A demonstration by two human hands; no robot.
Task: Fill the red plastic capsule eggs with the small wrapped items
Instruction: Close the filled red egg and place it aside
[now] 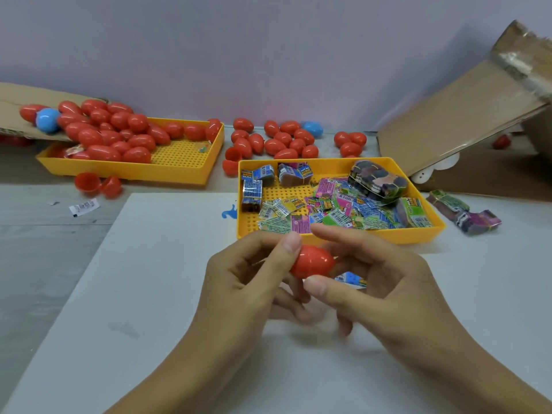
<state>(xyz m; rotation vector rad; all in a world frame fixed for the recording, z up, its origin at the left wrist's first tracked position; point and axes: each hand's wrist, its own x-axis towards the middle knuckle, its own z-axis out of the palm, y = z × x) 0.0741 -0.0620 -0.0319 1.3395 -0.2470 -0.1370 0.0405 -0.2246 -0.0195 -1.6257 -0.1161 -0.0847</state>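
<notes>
1. The left hand (pixel 239 282) has its fingers (pixel 286 246) curled narrowly round the left end of a glossy red plastic capsule egg (pixel 312 262), held above the pale surface (pixel 149 294).
2. The right hand (pixel 385 282) pinches the same egg, its thumb beneath, and holds a small blue wrapped item (pixel 352 279) against the palm.
3. The far-left perforated yellow plastic tray (pixel 179 168) holds a heap of closed red eggs (pixel 113 135).
4. The nearer yellow tray (pixel 418 234), just beyond the hands, holds loose colourful wrapped packets (pixel 328 210) and banded bundles (pixel 378 180).
</notes>
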